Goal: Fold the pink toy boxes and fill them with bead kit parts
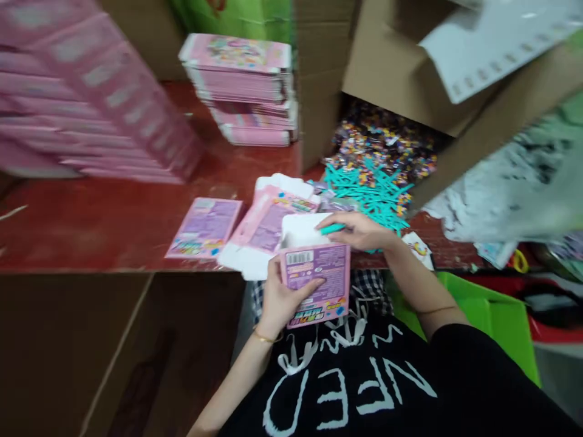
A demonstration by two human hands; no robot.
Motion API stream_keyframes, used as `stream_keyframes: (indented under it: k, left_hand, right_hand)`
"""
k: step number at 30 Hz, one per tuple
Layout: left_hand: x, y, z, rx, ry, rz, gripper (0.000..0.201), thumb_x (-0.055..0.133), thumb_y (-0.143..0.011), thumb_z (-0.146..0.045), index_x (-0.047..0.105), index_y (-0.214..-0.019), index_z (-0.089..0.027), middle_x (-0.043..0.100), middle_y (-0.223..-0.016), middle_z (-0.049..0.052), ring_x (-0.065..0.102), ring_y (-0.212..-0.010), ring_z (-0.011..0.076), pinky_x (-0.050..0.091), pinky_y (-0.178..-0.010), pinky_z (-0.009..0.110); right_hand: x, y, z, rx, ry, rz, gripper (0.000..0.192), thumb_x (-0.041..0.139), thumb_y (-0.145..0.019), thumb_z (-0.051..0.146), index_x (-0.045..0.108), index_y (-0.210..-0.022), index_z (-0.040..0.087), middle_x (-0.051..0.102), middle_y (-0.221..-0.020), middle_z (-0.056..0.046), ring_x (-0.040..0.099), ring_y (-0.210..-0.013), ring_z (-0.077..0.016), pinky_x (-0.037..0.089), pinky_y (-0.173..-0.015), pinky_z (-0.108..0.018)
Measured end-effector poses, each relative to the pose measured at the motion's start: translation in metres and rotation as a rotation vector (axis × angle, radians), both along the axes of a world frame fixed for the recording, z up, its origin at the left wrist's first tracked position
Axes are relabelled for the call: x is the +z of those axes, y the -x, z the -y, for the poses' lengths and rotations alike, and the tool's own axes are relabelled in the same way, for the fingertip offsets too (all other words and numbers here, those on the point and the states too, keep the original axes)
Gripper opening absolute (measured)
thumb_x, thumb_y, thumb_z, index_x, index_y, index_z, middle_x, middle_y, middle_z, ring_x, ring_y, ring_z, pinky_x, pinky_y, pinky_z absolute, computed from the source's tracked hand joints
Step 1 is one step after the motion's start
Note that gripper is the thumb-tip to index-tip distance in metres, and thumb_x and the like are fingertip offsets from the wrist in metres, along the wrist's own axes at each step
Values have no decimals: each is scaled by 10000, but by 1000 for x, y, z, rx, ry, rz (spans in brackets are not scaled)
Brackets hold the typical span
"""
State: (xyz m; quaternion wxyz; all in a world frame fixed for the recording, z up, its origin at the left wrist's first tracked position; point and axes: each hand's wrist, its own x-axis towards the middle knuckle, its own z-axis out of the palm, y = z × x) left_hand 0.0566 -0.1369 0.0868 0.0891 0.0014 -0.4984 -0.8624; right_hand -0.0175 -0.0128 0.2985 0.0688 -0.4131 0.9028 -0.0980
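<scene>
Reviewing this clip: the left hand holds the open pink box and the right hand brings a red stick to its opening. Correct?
Not quite. The head view shows the stick in the right hand is teal, not red. The rest stands: the left hand holds the open pink box, with the stick at its opening.

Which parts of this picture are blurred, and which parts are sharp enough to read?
Head view: motion blur smears the pink stacks at left and the grey clutter at right; the pink box in the left hand is sharper, its barcode visible; lighting even, no strong glare.
</scene>
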Motion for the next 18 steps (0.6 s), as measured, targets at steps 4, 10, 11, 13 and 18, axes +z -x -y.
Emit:
stream_keyframes:
  k: [4,10,11,13,18]
  left_hand:
    - [2,-2,-22,-127,51,47,778,913,-482,-460,531,-1100,-183,683,-1024,77,703,-906,265,605,-844,456]
    - [9,-13,-49,-229,121,25,780,881,-487,-537,544,-1093,-181,699,-988,86,701,-876,282,604,-806,474]
    - [8,-14,-51,-234,129,32,762,872,-506,-548,545,-1091,-185,698,-979,81,699,-864,274,600,-804,464]
    - [6,-13,-53,-259,137,49,721,850,-553,-560,548,-1096,-194,693,-967,70,691,-851,257,593,-799,439]
    - [4,-3,-56,-288,49,69,742,839,-617,-539,528,-1210,-219,670,-1045,59,669,-932,237,566,-886,410]
  right_hand:
    - [-16,-31,-25,-58,-136,-229,350,578,-963,370,644,-1229,154,599,-1267,-124,550,-1187,-190,445,-1046,-380]
    - [-25,-69,-31,-249,-444,-188,342,533,-978,457,716,-958,169,712,-990,-61,621,-972,-191,443,-825,-303]
    - [-25,-74,-31,-290,-463,-141,358,510,-984,470,721,-1001,181,720,-967,-53,633,-924,-186,432,-769,-292]
    - [-23,-79,-32,-372,-452,-103,379,483,-988,481,687,-1195,238,731,-1008,-42,647,-885,-183,408,-720,-283]
    - [-27,-80,-40,-407,-381,-114,443,504,-955,462,579,-1374,340,735,-1055,-24,653,-868,-188,398,-717,-285]
